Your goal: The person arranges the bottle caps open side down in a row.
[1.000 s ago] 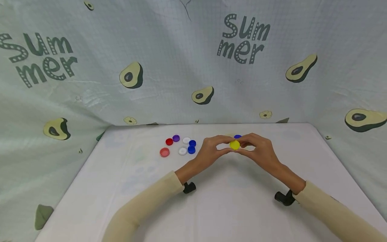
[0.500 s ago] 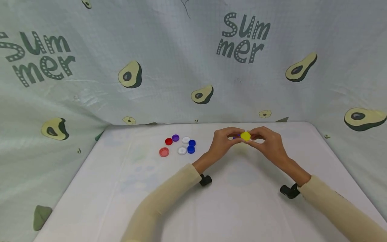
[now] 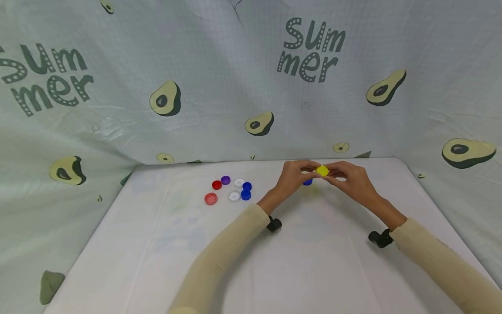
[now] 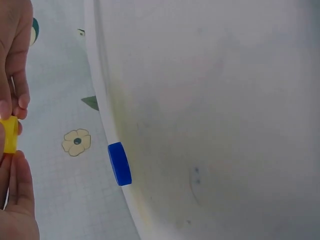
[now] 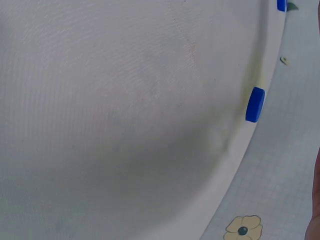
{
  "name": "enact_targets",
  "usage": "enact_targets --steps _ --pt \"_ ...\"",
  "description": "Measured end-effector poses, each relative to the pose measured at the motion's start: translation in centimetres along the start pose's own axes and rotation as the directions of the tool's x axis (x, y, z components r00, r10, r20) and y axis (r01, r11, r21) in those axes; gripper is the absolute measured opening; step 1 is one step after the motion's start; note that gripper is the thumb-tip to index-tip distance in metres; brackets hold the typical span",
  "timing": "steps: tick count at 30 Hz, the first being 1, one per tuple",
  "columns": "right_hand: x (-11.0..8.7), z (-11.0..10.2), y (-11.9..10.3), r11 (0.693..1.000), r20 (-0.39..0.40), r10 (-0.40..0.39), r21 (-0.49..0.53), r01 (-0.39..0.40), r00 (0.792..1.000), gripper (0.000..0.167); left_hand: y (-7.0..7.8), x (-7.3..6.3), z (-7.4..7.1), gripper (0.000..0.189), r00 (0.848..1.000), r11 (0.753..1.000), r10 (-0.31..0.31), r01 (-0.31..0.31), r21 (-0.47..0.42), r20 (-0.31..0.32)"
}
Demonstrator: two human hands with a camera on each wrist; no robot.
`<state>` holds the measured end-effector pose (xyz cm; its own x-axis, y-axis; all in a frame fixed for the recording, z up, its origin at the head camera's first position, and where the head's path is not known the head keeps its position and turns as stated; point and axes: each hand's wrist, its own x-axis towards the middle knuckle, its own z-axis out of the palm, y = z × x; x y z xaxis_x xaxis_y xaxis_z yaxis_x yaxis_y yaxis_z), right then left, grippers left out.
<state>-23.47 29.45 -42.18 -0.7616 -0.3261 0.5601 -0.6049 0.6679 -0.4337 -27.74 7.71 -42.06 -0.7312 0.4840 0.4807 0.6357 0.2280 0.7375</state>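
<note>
A yellow bottle cap (image 3: 322, 170) is held up between both hands over the far part of the table. My left hand (image 3: 292, 178) pinches it from the left, thumb below and fingers above. From the right, my right hand (image 3: 353, 178) pinches the same cap. In the left wrist view the yellow cap (image 4: 10, 136) shows at the left edge, with fingertips on it. Just below the hands in the head view lies a blue bottle cap (image 3: 307, 182), partly covered by the left hand. The right wrist view shows only a sliver of hand at its right edge.
Left of the hands lies a loose group of caps on the white table (image 3: 313, 270): a purple cap (image 3: 225, 180), a red cap (image 3: 216, 185), a light red cap (image 3: 211, 199), two white caps (image 3: 234, 196) and two blue caps (image 3: 245, 194). A patterned cloth (image 3: 211, 131) hangs behind the table.
Both hands have moved right and farther back with the yellow cap, which has turned a little. More of the blue cap beneath them shows now. The group at left lies as before.
</note>
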Motion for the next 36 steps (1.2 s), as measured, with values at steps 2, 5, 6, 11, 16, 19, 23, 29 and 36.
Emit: enact_targets --steps 2,5,6,11,16,19,23,29,36 --pt "0.1 -0.1 0.2 1.000 0.003 0.009 0.004 -0.009 1.000 0.038 -0.1 0.2 0.2 0.032 1.000 1.000 0.000 0.000 -0.009 -0.006" --pt "0.1 -0.1 0.4 0.999 0.000 0.032 -0.002 -0.032 1.000 0.038 -0.1 0.5 0.6 0.031 1.000 1.000 0.000 0.000 -0.002 -0.023" --pt "0.2 -0.1 0.5 0.999 -0.004 0.039 -0.005 -0.039 0.999 0.038 -0.1 0.6 0.7 0.030 0.999 1.000 -0.001 0.001 0.013 -0.034" --pt "0.5 0.0 0.9 0.997 -0.016 0.072 0.017 -0.071 0.997 0.035 -0.2 0.9 1.1 0.028 0.996 0.998 -0.043 0.047 0.048 -0.080" --pt "0.6 0.2 1.4 0.994 -0.010 0.097 0.042 -0.097 0.995 0.034 -0.4 1.3 1.5 0.028 0.992 0.994 -0.107 0.108 0.009 -0.063" --pt "0.6 0.3 1.7 0.992 0.013 0.117 0.034 -0.118 0.993 0.035 -0.9 1.5 1.6 0.027 0.989 0.990 -0.142 0.142 -0.012 -0.043" --pt "0.6 0.6 1.9 0.989 0.064 0.145 0.029 -0.147 0.987 0.036 -1.7 1.6 1.7 0.025 0.988 0.988 -0.154 0.154 -0.020 -0.010" --pt "0.4 0.8 2.3 0.987 0.095 0.162 0.002 -0.163 0.982 0.033 -1.9 2.0 1.5 0.026 0.980 0.980 -0.185 0.178 0.090 0.073" --pt "1.0 1.4 2.9 0.983 0.111 0.180 -0.039 -0.177 0.977 0.032 -2.3 2.5 1.3 0.026 0.967 0.968 -0.213 0.190 0.165 0.137"
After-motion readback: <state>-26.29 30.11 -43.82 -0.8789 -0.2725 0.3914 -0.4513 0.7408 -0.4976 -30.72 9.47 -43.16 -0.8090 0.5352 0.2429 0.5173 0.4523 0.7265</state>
